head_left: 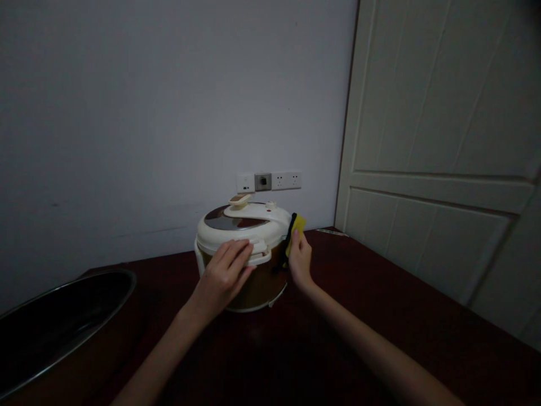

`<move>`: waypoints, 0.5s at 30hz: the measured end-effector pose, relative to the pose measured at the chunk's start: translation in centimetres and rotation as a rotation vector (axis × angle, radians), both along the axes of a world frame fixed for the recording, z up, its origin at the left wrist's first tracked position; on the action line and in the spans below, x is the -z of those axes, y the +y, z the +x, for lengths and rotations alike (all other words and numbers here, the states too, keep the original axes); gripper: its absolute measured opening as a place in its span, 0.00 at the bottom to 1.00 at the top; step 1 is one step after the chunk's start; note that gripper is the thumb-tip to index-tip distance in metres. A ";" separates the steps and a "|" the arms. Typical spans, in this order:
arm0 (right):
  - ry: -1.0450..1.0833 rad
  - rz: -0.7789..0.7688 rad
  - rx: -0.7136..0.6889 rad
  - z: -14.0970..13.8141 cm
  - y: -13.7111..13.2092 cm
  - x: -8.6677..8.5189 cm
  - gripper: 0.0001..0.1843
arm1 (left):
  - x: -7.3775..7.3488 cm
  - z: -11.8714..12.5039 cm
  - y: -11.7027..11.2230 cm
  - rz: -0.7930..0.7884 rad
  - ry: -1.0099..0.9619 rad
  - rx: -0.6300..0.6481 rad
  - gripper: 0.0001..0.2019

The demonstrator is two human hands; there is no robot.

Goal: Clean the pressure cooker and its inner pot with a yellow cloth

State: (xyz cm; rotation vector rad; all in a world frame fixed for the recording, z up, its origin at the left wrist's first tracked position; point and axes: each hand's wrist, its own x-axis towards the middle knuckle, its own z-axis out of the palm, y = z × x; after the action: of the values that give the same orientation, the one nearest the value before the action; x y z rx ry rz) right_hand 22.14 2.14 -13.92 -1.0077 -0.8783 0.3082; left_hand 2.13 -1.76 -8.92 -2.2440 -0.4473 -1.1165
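A white and brown electric pressure cooker stands upright on the dark red table, its lid in place. My left hand grips the white side handle facing me, with fingers over the top and the thumb lower down. At the cooker's right side, my right hand is closed around a yellow and black cleaning cloth. The cloth lies against the cooker's side near the lid rim. Its far part is hidden behind my fingers, and the dim light blurs its lower edge.
At the lower left is a large dark pot or basin with a metal rim. Behind the cooker, a wall carries several socket plates. A pale panelled door borders the table on the right. A thin flat strip lies near the back corner.
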 end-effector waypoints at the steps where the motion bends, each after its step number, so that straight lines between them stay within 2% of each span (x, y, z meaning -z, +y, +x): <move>1: -0.024 0.027 -0.009 -0.5 -0.5 0.4 0.29 | 0.1 0.0 0.0 -0.006 -0.004 -0.003 0.18; 5: -0.154 0.114 -0.011 -2.5 -2.3 2.3 0.30 | 0.4 0.2 0.1 -0.021 -0.020 -0.020 0.18; 10: -0.317 0.202 -0.125 -4.4 -3.7 3.8 0.27 | 0.0 -0.5 0.2 -0.110 -0.019 0.049 0.23; 13: -0.375 0.264 -0.139 -4.0 -4.0 3.1 0.26 | -0.9 -1.8 0.4 -0.224 -0.007 0.112 0.29; 15: -0.471 0.330 -0.168 -3.2 -4.0 1.7 0.26 | -1.3 -2.6 0.6 -0.258 0.001 0.075 0.32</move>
State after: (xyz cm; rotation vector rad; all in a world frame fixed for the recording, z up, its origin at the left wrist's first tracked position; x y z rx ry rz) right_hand 18.89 -1.82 -15.58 -0.7061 -1.3952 0.0575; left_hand -0.49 -1.20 -7.58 -2.5021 -0.5368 -1.1510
